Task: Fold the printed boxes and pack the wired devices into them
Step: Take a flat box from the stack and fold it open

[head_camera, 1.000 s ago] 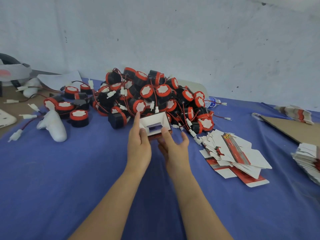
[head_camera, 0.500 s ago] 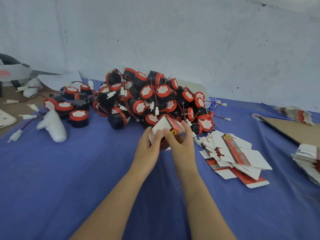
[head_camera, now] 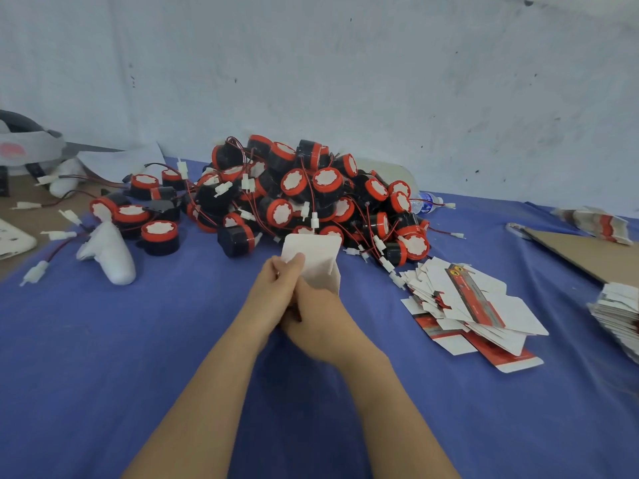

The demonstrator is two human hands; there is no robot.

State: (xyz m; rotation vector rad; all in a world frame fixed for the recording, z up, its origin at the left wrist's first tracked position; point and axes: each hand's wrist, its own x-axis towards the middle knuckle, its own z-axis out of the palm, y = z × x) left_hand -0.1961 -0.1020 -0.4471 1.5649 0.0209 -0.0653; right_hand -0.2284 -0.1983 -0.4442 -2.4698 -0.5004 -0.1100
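Observation:
Both hands hold one small printed box [head_camera: 313, 259] above the blue cloth, its plain white side toward me. My left hand [head_camera: 276, 288] pinches its left edge with the thumb on the white face. Below the box, my right hand [head_camera: 316, 319] grips it from underneath, its fingers hidden behind the left hand. A big heap of wired devices [head_camera: 301, 198], black cylinders with red rims and white caps, red wires and white plugs, lies just beyond the box. Flat unfolded printed boxes [head_camera: 473, 305] lie in a loose pile to the right.
A blue cloth [head_camera: 103, 357] covers the table. A white handheld controller [head_camera: 110, 254] lies at the left near loose devices. Brown cardboard [head_camera: 587, 257] and a stack of flat boxes [head_camera: 619, 312] sit at the right edge. A headset [head_camera: 24, 146] rests far left; a wall stands behind.
The box was open and facing me, then it was turned and closed up. Now its white side faces me and both hands have drawn slightly closer together under it.

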